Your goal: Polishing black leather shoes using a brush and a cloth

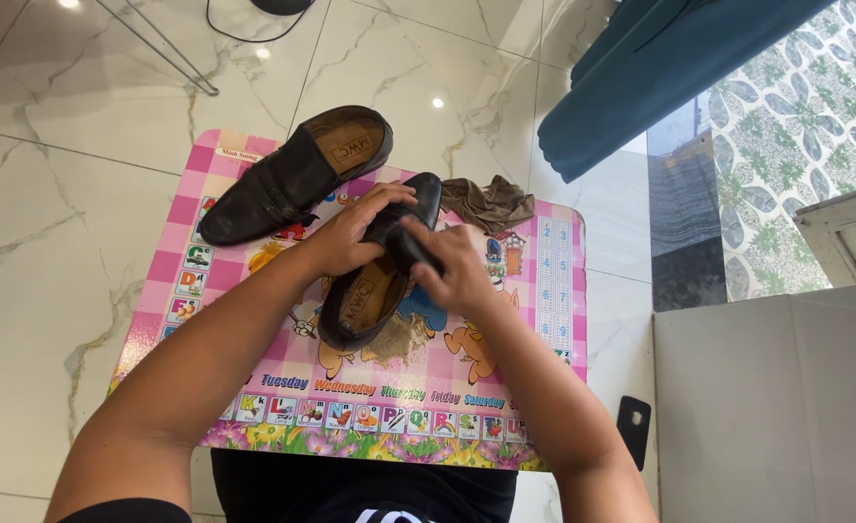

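Observation:
A black leather loafer lies on a small pink children's table, its toe pointing away from me. My left hand grips the shoe's upper near the toe. My right hand presses a dark object, probably a brush, against the shoe's side. A second black loafer rests at the table's far left corner, apart from both hands. A crumpled brown cloth lies just beyond the held shoe. Some beige dust sits beneath the shoe's heel.
The table stands on a white marble floor. A teal curtain hangs at the upper right beside a patterned tile area. A small black object lies on the floor by the table's right edge. A white panel stands at the right.

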